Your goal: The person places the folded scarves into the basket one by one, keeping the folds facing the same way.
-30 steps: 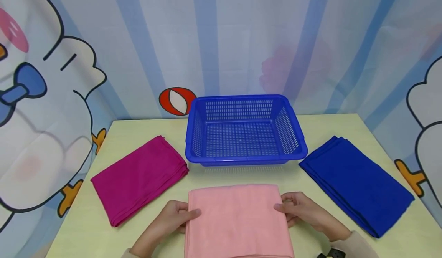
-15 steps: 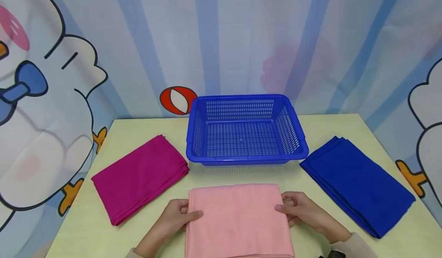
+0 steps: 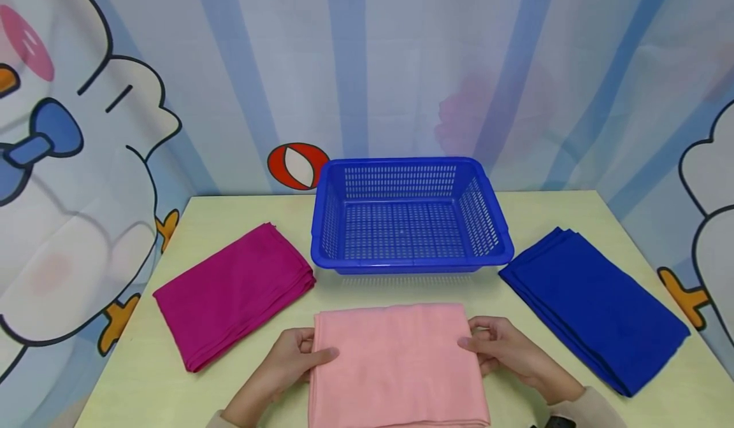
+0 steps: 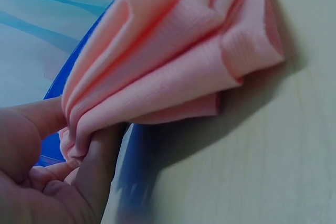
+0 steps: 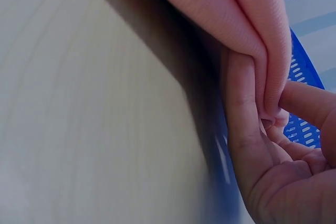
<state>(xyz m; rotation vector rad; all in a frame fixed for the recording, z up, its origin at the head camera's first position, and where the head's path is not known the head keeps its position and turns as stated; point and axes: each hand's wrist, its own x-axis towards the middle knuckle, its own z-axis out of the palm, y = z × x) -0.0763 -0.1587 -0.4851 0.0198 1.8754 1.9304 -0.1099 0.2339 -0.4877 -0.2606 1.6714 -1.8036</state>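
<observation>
A folded pink cloth lies at the front middle of the table in the head view. Its left edge is pinched by my left hand, thumb on top and fingers underneath. My right hand pinches the opposite edge in the same way. In the left wrist view the pink cloth hangs in soft folds from my left hand, a shadow on the table below it. The right wrist view has the gathered cloth edge between the thumb and fingers of my right hand.
Behind the cloth stands a blue plastic basket with nothing in it. A folded magenta cloth lies to the left, a folded blue cloth to the right. A printed curtain hangs along the back of the pale table.
</observation>
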